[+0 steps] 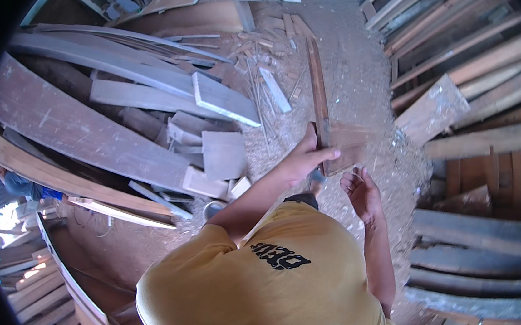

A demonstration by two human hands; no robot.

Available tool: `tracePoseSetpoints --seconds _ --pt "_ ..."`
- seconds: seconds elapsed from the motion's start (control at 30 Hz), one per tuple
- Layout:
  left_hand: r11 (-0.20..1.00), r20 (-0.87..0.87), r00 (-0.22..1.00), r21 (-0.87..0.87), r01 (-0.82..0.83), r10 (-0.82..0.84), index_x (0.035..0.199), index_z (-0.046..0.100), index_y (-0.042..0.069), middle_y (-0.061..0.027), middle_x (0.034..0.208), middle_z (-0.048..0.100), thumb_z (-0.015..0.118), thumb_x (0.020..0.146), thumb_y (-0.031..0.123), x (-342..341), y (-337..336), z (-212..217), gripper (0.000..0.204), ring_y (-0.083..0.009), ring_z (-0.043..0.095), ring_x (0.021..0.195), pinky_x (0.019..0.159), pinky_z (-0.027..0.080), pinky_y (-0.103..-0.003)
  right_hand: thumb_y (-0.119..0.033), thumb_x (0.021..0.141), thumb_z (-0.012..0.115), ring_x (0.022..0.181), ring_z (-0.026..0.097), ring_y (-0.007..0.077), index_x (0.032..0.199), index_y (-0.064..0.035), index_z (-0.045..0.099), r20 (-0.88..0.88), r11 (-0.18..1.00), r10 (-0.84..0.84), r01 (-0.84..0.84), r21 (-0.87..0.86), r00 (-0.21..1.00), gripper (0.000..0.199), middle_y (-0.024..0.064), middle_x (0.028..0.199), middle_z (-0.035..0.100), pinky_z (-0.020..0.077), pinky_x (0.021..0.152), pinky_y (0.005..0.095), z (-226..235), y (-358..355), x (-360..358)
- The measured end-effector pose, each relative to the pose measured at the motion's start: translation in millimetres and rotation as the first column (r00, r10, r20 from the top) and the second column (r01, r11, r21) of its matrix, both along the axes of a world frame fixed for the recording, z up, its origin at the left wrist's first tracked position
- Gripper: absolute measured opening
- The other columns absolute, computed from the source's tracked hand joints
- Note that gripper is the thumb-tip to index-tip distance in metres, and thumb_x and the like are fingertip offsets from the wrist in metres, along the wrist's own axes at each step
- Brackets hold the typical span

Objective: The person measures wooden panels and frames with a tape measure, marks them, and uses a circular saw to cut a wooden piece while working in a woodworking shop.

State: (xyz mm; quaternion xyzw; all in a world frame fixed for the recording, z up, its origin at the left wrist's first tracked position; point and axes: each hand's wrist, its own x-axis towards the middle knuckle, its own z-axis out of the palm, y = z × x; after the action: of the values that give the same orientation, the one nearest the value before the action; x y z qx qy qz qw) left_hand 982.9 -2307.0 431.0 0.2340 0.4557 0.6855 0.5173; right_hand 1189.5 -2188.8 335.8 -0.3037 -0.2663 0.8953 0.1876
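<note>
Sawdust-strewn floor [356, 78], stacked planks [496, 60]

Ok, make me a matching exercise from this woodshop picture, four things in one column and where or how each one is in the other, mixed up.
Things:
1. left hand
2. right hand
3. long narrow plank
4. pale short board

States:
A. lies on the grey planks at left
B. open, palm up, holding nothing
C. grips the plank's near end
D. runs away over the sawdust floor

Pairs: 1-C, 2-B, 3-D, 4-A
</note>
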Motion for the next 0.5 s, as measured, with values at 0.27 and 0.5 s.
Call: tracePoseSetpoints --seconds 0.27,0.5 --pt "0.991 -0.198 0.975 -0.100 0.087 -0.106 0.134 0.038 0.001 -0.0149 0.121 0.056 0.087 0.077 0.018 -75.8 254.9 -49.6 0.077 -0.0236 0.058 0.112 0.096 0.048 -0.038 -0.045 0.102 0.057 0.105 0.066 0.0287 0.113 -0.0020 0.064 0.053 0.997 0.056 -0.059 0.053 0.997 0.045 0.0155 0.109 0.071 0.0495 0.099 0.0416 -35.1 228.8 -24.7" --pt "0.957 -0.176 0.948 0.075 0.280 -0.264 0.142 0.043 0.001 -0.0125 0.131 0.054 0.093 0.069 0.021 -115.3 455.7 -32.5 0.091 -0.0260 0.048 0.128 0.111 0.038 -0.039 -0.053 0.098 0.059 0.112 0.066 0.0310 0.132 -0.0085 0.058 -0.141 0.991 0.060 -0.076 -0.109 0.988 0.056 0.0151 0.120 0.068 0.0480 0.105 0.0470 -16.5 401.5 -96.4"
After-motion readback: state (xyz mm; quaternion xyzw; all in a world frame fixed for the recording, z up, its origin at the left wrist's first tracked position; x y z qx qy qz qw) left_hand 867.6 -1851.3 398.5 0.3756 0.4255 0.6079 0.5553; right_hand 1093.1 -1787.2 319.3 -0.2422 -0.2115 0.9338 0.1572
